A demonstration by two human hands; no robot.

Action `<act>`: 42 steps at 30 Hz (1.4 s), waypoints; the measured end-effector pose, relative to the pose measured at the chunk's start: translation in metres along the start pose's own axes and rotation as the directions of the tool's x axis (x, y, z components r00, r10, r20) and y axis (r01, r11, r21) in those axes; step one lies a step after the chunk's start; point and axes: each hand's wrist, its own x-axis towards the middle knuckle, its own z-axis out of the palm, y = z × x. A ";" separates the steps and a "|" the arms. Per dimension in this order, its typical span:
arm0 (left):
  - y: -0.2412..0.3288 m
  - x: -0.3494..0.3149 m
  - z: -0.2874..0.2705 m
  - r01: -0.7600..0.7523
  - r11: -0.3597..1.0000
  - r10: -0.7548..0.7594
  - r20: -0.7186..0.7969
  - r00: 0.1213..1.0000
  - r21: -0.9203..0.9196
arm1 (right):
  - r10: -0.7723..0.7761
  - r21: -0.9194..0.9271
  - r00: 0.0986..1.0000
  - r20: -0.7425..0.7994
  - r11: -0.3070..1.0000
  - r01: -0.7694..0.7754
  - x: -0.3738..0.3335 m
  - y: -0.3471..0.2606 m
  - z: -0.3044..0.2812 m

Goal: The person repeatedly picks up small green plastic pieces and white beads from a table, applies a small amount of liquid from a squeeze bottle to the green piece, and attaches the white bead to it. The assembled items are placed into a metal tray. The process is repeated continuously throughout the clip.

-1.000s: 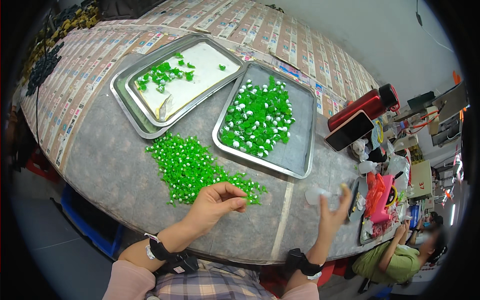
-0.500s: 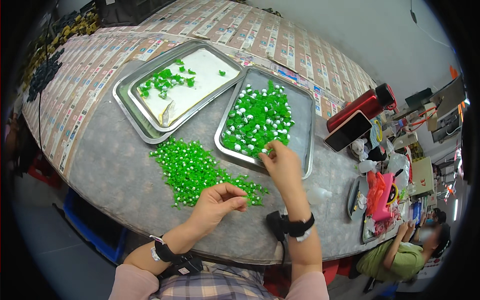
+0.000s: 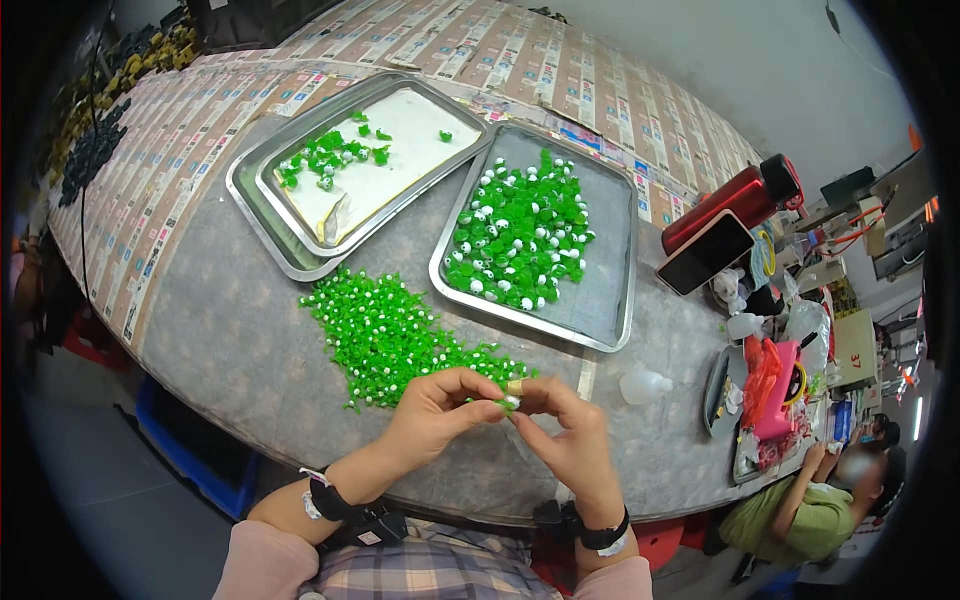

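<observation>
My left hand (image 3: pixel 440 412) and my right hand (image 3: pixel 572 437) meet over the near edge of a pile of small green-and-white pieces (image 3: pixel 375 335). Both are closed in a pinch. Between the fingertips sits a small green piece with a white part (image 3: pixel 511 403), partly covered by the fingers. A yellowish wrap circles a finger of the right hand. Beyond it, a metal tray (image 3: pixel 607 255) holds larger green pieces and white balls with dark marks (image 3: pixel 520 230). Left of that, a white-lined metal tray (image 3: pixel 420 130) carries a few green-and-white pieces (image 3: pixel 335 157).
To the right lie a red bottle (image 3: pixel 725 208), a phone (image 3: pixel 706 251), a small translucent bottle (image 3: pixel 645 386) and a pink container (image 3: pixel 770 390). A person in a green top (image 3: pixel 780 515) sits at the far right. Patterned paper (image 3: pixel 420 45) covers the table's back.
My right hand has come back from the near edge of the right tray to meet my left hand. The left hand has barely moved; its fingers now touch the right hand's.
</observation>
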 end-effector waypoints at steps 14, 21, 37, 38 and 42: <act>0.000 0.002 0.000 0.047 0.996 -0.051 -0.042 0.998 -0.081 | 0.178 0.653 0.979 -0.100 0.754 -0.071 -0.009 0.013 0.005; 0.001 0.001 0.000 0.075 0.994 -0.079 -0.053 0.996 -0.074 | 0.137 0.578 0.986 -0.100 0.814 -0.054 -0.007 0.015 0.012; 0.003 -0.002 0.007 -0.421 0.403 0.417 0.246 0.875 0.812 | 0.242 0.588 0.961 0.134 0.761 -0.274 -0.014 0.029 0.000; 0.003 -0.003 0.006 -0.421 0.390 0.412 0.253 0.875 0.819 | 0.249 0.594 0.959 0.135 0.755 -0.279 -0.015 0.032 0.002; 0.010 -0.002 0.009 -0.171 0.651 0.175 0.073 0.982 0.740 | 0.260 0.572 0.963 0.076 0.780 -0.256 -0.014 0.029 0.000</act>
